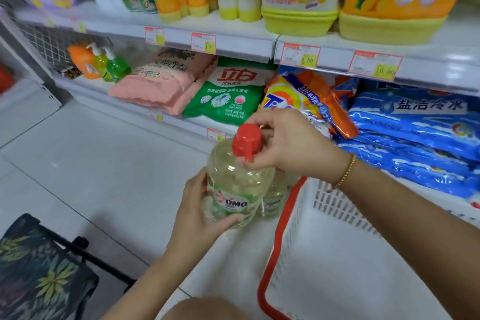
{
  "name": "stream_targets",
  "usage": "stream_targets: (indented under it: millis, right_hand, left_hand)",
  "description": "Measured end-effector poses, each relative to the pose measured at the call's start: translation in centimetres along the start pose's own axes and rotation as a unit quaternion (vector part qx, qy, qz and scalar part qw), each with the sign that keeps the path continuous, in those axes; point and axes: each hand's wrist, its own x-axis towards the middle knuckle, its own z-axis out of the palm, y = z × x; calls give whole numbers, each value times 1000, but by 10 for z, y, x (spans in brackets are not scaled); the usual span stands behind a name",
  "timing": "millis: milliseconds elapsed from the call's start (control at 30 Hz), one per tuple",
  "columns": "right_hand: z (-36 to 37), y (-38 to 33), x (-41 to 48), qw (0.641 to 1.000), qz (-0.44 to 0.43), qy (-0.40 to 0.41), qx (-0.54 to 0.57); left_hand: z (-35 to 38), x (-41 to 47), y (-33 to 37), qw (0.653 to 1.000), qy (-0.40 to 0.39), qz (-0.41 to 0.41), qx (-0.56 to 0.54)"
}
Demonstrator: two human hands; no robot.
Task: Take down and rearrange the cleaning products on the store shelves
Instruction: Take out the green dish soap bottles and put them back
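Left hand curled around a clear detergent bottle, right hand pinching its red pump cap, beside a white basket

Floral-cushioned stool lower left, on white tiled floor.

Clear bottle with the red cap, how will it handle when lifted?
The clear bottle looks mostly full of liquid, so it is probably heavy for its size. Its smooth plastic may be slippery; the left hand gripping its body helps. Pushed near the red cap, it could tip.
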Motion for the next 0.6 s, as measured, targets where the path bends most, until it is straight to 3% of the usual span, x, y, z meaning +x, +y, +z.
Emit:
stream_targets:
  millis: [167, 300, 600]
  right_hand:
    - [-98, -64, -16, 994, -81, 67, 44]
    - [-175, -93, -47, 977, -135, 163, -34]
    - [-290, -66, -140, 865, -189, 436, -159]
  left_hand:
    - [-12, 61, 112, 991, 20, 128, 13]
    - [21, 107, 190, 975, 14, 221, -9]
    - [160, 164, 332, 930, -28, 348, -113]
